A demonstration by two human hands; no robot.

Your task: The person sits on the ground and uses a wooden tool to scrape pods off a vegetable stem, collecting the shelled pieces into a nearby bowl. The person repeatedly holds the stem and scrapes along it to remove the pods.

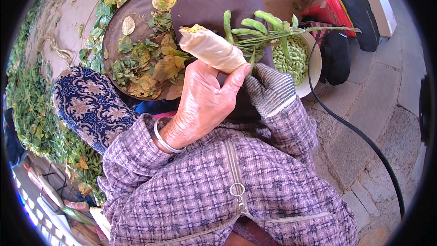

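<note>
My left hand point(205, 102), bare with a silver bangle at the wrist, is closed around a pale roll point(213, 48). Yellow bits show at the roll's far end. A grey striped glove covers my right hand point(271, 90), whose curled fingers meet a green pod close to my left thumb tip. That pod belongs to a soybean stalk point(273, 34) with several plump pods, its bare stem pointing right. The exact grip on the stalk is partly hidden. Behind the stalk and glove, a pale bowl point(312, 75) holds shelled green beans point(295, 56).
A round brown tray point(117, 30) at the left bears dry and green leaves point(164, 70). Pulled bean plants point(37, 116) cover the ground further left. Dark shoes point(336, 58) and a red bag point(327, 7) lie at the right. A black cable point(358, 131) curves over the paving.
</note>
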